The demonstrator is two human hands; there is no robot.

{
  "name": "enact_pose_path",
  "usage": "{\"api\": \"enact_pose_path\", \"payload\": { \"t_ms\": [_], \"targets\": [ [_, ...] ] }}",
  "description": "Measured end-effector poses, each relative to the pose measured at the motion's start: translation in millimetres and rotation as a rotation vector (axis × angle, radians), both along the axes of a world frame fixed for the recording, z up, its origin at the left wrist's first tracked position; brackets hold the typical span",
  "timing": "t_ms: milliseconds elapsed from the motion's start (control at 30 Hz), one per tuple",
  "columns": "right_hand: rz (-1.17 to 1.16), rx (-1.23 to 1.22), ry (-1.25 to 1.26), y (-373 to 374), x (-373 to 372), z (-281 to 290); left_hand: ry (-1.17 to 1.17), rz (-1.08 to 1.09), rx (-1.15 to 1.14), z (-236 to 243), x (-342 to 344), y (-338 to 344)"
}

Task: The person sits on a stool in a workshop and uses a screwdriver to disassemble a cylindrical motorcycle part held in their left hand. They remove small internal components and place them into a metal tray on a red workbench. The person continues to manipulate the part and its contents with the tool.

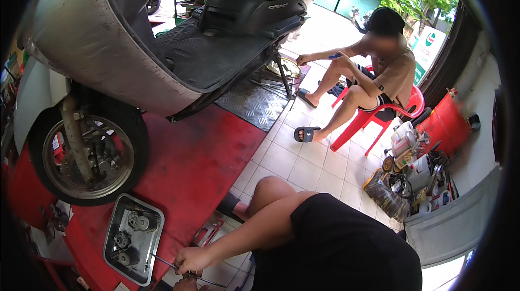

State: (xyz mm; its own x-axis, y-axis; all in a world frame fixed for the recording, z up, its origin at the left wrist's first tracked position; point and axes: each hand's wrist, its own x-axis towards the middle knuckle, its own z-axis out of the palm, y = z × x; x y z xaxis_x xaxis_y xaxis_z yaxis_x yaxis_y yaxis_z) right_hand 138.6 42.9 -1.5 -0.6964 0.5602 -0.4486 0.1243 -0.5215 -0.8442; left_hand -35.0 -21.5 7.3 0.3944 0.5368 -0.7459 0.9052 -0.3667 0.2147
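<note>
My right hand [194, 259] is closed around a thin metal rod [165, 262], some kind of long tool whose exact type I cannot make out. The rod's far end reaches the right rim of a metal tray [156, 238]. Just below, my left hand [187, 284] is curled at the lower edge of the view, partly cut off, with a thin shaft [211, 282] running out to the right beside it. In the tray lie several greasy metal parts, among them a round cylindrical part [143, 223], a toothed-looking part [122, 240] and another cylinder [125, 259].
A scooter [179, 74] stands on a red lift platform [200, 155], its front wheel [86, 155] beside the tray. A seated person [390, 69] on a red plastic chair [374, 123] is at the far right. Tools, bottles and a red drum [447, 126] line the right wall.
</note>
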Motion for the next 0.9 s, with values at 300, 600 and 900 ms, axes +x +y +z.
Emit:
{"api": "enact_pose_path", "payload": {
  "t_ms": [300, 600, 900],
  "targets": [
    [0.040, -0.152, 0.030, 0, 21, 36, -0.030, 0.017, 0.019, -16, -2, -2],
    [0.095, -0.132, -0.040, -1, 17, 34, -0.029, -0.017, 0.016, -14, -2, 0],
    [0.146, -0.011, -0.142, 3, 11, 21, -0.076, 0.020, 0.012, -7, -1, 3]
  ]
}}
